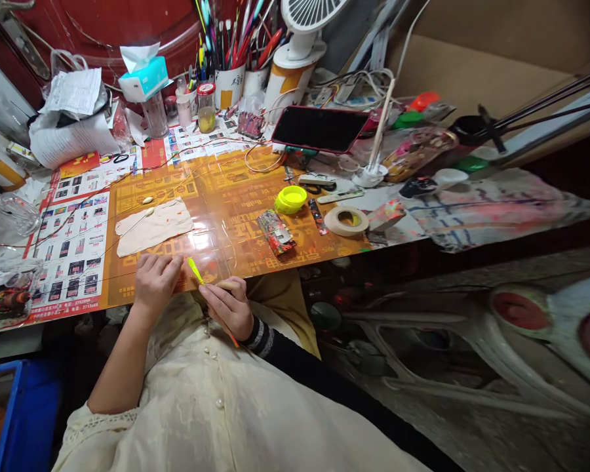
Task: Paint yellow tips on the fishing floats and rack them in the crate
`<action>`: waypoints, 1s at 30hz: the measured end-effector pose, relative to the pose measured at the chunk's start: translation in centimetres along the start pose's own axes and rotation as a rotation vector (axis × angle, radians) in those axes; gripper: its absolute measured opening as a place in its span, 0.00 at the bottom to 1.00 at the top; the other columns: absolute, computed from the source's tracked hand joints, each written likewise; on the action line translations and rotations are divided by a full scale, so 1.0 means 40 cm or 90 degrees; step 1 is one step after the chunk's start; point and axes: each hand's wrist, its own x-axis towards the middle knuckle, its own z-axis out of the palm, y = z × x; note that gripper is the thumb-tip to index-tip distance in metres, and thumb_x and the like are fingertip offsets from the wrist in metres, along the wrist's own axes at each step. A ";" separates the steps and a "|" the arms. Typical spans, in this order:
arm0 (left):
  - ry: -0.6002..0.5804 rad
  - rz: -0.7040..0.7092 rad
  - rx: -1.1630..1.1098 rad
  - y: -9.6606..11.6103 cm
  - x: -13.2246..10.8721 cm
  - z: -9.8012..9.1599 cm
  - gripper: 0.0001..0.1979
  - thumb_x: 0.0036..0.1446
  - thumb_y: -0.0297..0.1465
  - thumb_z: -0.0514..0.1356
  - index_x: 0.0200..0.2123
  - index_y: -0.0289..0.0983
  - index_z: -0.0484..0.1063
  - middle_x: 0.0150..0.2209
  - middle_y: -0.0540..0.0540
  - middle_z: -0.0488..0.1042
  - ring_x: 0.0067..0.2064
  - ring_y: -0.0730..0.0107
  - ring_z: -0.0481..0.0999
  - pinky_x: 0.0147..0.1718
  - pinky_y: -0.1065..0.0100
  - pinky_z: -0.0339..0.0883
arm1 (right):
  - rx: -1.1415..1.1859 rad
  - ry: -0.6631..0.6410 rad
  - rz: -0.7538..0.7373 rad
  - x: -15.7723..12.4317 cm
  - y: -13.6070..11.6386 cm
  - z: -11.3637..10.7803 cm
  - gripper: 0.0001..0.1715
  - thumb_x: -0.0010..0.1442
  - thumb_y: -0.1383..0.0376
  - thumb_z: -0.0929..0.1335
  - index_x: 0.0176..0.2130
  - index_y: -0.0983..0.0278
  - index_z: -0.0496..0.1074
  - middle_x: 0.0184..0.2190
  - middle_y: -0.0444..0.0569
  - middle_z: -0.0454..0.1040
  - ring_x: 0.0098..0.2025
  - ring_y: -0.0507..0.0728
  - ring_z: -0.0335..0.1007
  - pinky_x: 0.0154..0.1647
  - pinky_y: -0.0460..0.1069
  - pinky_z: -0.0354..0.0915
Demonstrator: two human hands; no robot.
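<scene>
Right hand [229, 307] pinches a slender neon-yellow stick [195, 270] against its thumb; left hand [155, 282] curls just beside the stick, its grip unclear. Beyond them lie a glossy printed mat [236, 219] and soft cream cloth [153, 226].

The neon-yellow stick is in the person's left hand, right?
Not quite: the neon-yellow stick is in the person's right hand, not the left hand. The head view shows this.
</scene>
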 end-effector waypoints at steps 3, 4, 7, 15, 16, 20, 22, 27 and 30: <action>0.006 -0.004 -0.010 0.001 0.001 -0.001 0.10 0.66 0.30 0.59 0.50 0.41 0.74 0.36 0.46 0.80 0.36 0.65 0.74 0.41 0.60 0.57 | -0.004 -0.008 0.003 0.003 -0.002 -0.002 0.28 0.66 0.69 0.66 0.64 0.56 0.66 0.47 0.48 0.80 0.47 0.56 0.69 0.55 0.58 0.63; 0.005 -0.007 -0.012 0.001 0.001 -0.001 0.10 0.66 0.30 0.59 0.50 0.41 0.74 0.36 0.46 0.80 0.36 0.65 0.74 0.41 0.60 0.57 | -0.005 -0.010 0.003 0.005 -0.002 -0.004 0.28 0.66 0.69 0.66 0.64 0.56 0.66 0.47 0.48 0.80 0.47 0.56 0.69 0.55 0.58 0.63; 0.001 -0.011 -0.013 0.001 0.001 -0.002 0.10 0.67 0.31 0.58 0.50 0.42 0.75 0.36 0.45 0.79 0.36 0.65 0.74 0.41 0.60 0.57 | -0.004 -0.006 -0.001 0.013 -0.005 -0.007 0.30 0.65 0.70 0.66 0.65 0.57 0.65 0.47 0.49 0.80 0.47 0.56 0.69 0.54 0.57 0.62; 0.009 -0.004 -0.005 0.002 0.005 -0.004 0.10 0.67 0.31 0.58 0.49 0.41 0.75 0.35 0.45 0.79 0.36 0.65 0.74 0.41 0.60 0.58 | -0.025 0.011 -0.002 0.024 -0.010 -0.009 0.30 0.64 0.72 0.67 0.63 0.58 0.66 0.45 0.48 0.80 0.46 0.56 0.69 0.53 0.57 0.62; 0.008 -0.006 -0.006 0.002 0.005 -0.005 0.09 0.67 0.32 0.58 0.48 0.41 0.75 0.35 0.45 0.79 0.36 0.65 0.74 0.41 0.60 0.58 | -0.025 0.016 -0.003 0.025 -0.010 -0.010 0.30 0.64 0.72 0.67 0.63 0.59 0.66 0.45 0.48 0.81 0.46 0.56 0.69 0.52 0.57 0.62; 0.006 -0.013 -0.021 0.001 0.005 -0.005 0.09 0.66 0.30 0.59 0.48 0.41 0.75 0.35 0.45 0.79 0.36 0.65 0.74 0.41 0.61 0.57 | -0.012 0.042 -0.014 0.033 -0.013 -0.013 0.33 0.62 0.74 0.68 0.64 0.62 0.64 0.45 0.49 0.81 0.45 0.56 0.68 0.52 0.56 0.63; 0.007 -0.012 -0.020 0.001 0.006 -0.005 0.09 0.65 0.30 0.60 0.48 0.40 0.75 0.35 0.46 0.79 0.36 0.65 0.74 0.41 0.61 0.57 | -0.007 0.051 -0.015 0.035 -0.014 -0.013 0.33 0.61 0.75 0.68 0.64 0.63 0.64 0.44 0.50 0.81 0.45 0.56 0.67 0.51 0.56 0.63; 0.020 -0.009 -0.001 0.001 0.005 -0.008 0.09 0.65 0.30 0.60 0.48 0.41 0.74 0.36 0.47 0.80 0.36 0.66 0.74 0.41 0.61 0.59 | 0.008 0.065 -0.022 0.035 -0.013 -0.013 0.28 0.62 0.75 0.67 0.61 0.64 0.67 0.43 0.50 0.80 0.44 0.55 0.68 0.51 0.56 0.64; 0.032 -0.014 -0.003 -0.001 -0.002 -0.015 0.09 0.64 0.29 0.61 0.47 0.40 0.74 0.37 0.46 0.80 0.37 0.66 0.75 0.42 0.61 0.60 | 0.021 0.069 -0.039 0.030 -0.010 -0.011 0.27 0.61 0.76 0.68 0.59 0.66 0.68 0.42 0.51 0.80 0.43 0.55 0.67 0.52 0.57 0.64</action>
